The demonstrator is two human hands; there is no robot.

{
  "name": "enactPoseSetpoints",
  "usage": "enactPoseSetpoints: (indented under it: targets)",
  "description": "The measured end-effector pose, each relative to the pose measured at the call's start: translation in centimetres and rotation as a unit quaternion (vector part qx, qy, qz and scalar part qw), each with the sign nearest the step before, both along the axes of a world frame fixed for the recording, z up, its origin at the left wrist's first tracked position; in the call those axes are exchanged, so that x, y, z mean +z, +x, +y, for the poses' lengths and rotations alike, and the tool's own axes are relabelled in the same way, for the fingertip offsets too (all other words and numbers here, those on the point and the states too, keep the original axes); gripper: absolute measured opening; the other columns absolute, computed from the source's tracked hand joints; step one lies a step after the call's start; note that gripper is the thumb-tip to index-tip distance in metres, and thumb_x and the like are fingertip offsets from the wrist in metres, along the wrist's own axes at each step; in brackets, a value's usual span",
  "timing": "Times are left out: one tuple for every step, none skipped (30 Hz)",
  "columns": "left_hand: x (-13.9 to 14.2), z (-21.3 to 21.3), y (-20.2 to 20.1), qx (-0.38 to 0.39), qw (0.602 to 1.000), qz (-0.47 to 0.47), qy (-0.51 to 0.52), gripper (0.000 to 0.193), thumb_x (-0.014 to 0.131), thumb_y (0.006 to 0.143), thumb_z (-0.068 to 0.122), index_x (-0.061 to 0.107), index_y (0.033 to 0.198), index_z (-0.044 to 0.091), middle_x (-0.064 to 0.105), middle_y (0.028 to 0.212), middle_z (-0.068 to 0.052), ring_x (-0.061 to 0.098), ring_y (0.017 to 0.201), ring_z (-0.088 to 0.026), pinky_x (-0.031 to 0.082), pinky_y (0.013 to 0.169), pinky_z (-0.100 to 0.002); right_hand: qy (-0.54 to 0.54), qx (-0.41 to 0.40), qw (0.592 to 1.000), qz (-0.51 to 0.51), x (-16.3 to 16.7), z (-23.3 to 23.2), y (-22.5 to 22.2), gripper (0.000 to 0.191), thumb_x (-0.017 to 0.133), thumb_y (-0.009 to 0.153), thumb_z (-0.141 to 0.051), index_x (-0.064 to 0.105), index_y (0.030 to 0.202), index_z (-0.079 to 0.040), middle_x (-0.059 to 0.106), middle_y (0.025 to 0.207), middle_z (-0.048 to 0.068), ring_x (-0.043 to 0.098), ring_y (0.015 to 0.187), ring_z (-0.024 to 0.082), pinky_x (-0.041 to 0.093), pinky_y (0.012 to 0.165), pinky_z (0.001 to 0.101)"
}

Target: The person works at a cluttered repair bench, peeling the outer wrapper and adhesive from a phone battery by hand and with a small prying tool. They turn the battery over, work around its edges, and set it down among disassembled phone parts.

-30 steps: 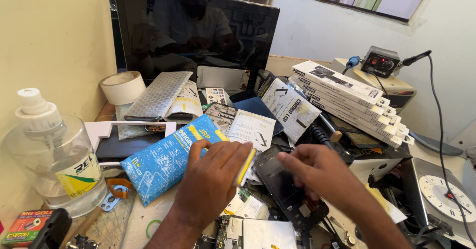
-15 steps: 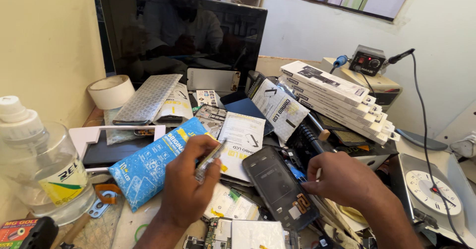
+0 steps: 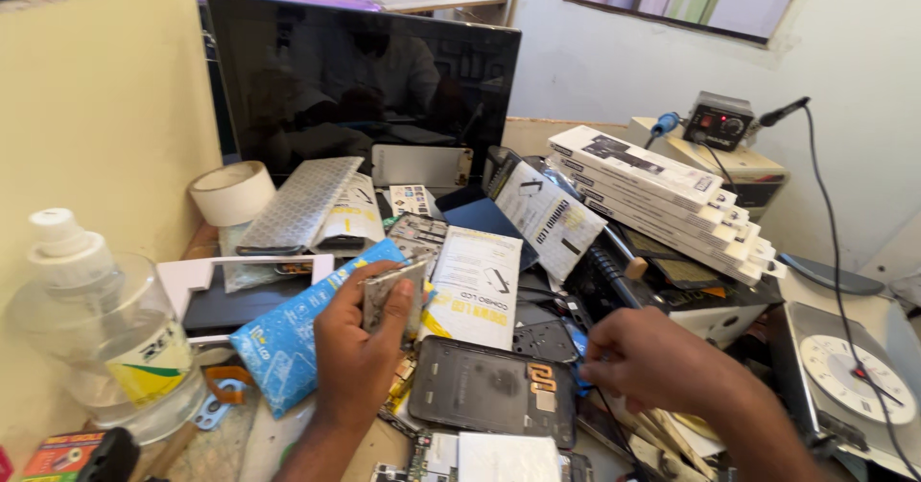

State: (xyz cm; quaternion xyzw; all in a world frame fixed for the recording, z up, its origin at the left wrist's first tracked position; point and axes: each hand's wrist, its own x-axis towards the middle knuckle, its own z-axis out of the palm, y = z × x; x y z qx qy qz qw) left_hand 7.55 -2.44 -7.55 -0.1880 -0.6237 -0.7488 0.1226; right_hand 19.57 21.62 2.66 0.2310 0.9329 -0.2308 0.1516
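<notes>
My left hand [image 3: 357, 362] is raised over the cluttered desk and pinches a small flat grey metal piece [image 3: 387, 293] between thumb and fingers. Just right of it, a dark opened phone body [image 3: 484, 391] lies flat on the clutter, inner side up, with an orange flex part [image 3: 542, 378] showing. My right hand [image 3: 662, 362] hovers at the phone's right edge. Its fingers are curled, with the tips close to or touching that edge; whether they grip anything is not clear.
A blue packet [image 3: 278, 338] and a white-and-yellow package [image 3: 477, 285] lie behind the hands. A black monitor [image 3: 365, 89] stands at the back, stacked white boxes [image 3: 662, 189] at the right, a clock [image 3: 857, 376] at far right, a clear bottle [image 3: 106, 329] and tape roll [image 3: 232, 192] at left.
The phone body, held tilted by my right hand before, now lies flat on the clutter. My left hand has lifted the grey piece slightly. The view has shifted closer.
</notes>
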Motion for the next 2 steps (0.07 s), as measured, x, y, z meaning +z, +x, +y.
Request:
enactPoseSetpoints:
  targets:
    - [-0.32,0.03,-0.24,-0.005,1.0,-0.027,-0.005,0.025,0.072,0.098,0.016,0.072,0.116,-0.001,0.076,0.09,-0.011,0.062,0.071,-0.012,0.051,0.06,-0.03,0.01,-0.015,1.0,-0.013,0.23,0.26,0.2,0.023,0.077,0.093,-0.026,0.08,0.094,-0.003,0.075,0.07,0.007,0.074,0.06,0.016,0.059,0.062,0.0327]
    - [-0.62,0.07,-0.49,-0.011,0.998,-0.053,-0.009,0.026,0.073,0.099,0.016,0.073,0.119,-0.002,0.075,0.089,-0.013,0.058,0.067,-0.014,0.047,0.056,-0.033,0.01,-0.012,1.0,-0.011,0.5,0.58,0.43,0.023,0.077,0.093,-0.026,0.08,0.094,-0.003,0.075,0.07,0.007,0.074,0.06,0.016,0.059,0.062,0.0327]
